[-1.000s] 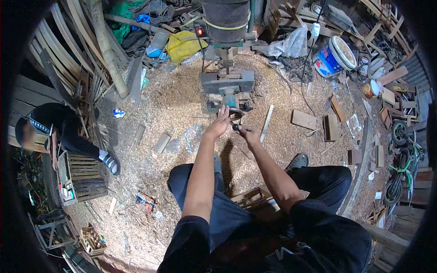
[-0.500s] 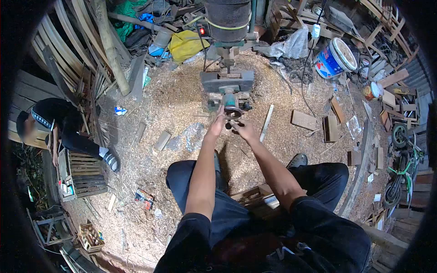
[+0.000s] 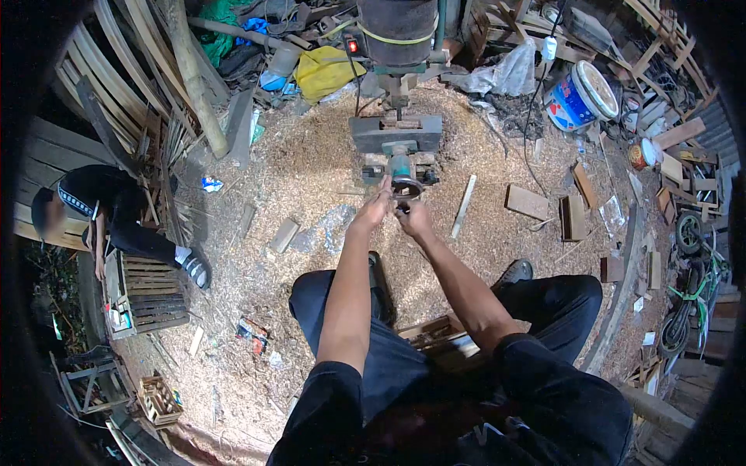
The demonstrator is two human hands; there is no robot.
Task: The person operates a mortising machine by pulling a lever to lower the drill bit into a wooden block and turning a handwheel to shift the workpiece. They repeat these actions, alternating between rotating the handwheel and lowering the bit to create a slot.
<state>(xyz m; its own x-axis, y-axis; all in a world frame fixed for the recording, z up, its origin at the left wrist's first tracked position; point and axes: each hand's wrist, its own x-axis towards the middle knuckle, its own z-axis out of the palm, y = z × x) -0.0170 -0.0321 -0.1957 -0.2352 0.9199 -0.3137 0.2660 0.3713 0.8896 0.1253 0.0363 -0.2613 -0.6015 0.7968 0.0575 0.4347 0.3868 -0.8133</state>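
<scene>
A machine with a dark motor housing (image 3: 398, 35) stands in front of me, its bit pointing down over a grey vise (image 3: 396, 138). Below the vise, a round metal handwheel (image 3: 408, 189) faces me. My left hand (image 3: 376, 210) lies against the wheel's left side with its fingers stretched forward. At the wheel's near edge, my right hand (image 3: 416, 220) is closed around a small dark handle (image 3: 402, 207). The fingers partly hide that handle. A piece of wood (image 3: 404, 123) appears to sit in the vise under the bit.
Wood shavings cover the floor (image 3: 311, 171). Wood blocks (image 3: 527, 202) and a pale stick (image 3: 464, 206) lie to the right, near a paint bucket (image 3: 581, 97). Another person (image 3: 116, 210) sits at the left beside a slatted crate (image 3: 151, 291). A wooden box (image 3: 435, 334) stands between my legs.
My right hand has shifted slightly at the handwheel, its fingers now closer around the handle. My left hand stays at the wheel's side. The whole view has moved a little.
</scene>
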